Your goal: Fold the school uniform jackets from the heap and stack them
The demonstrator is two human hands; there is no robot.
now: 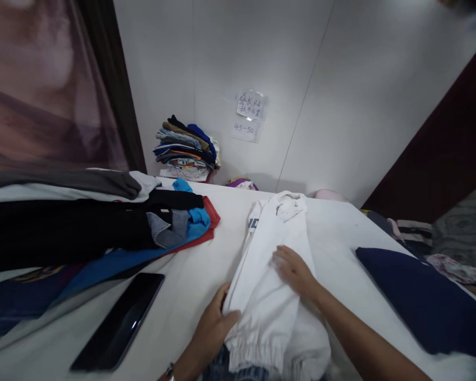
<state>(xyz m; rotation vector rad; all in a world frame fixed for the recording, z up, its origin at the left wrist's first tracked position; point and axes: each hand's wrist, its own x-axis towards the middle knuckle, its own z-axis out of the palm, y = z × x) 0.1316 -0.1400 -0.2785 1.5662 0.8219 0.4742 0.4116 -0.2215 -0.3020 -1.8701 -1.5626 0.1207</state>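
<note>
White garment (264, 286) lies gripped by left hand (216, 324), right hand (296, 270) palm-down atop.

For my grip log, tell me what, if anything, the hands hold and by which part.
The left hand holds the white garment by its side edge near the gathered end; the right hand rests on top, not visibly gripping.

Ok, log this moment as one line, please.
left hand: gripping edge of white garment | right hand: resting on top of it | phone: on table, left | navy cloth: on table, right
</note>
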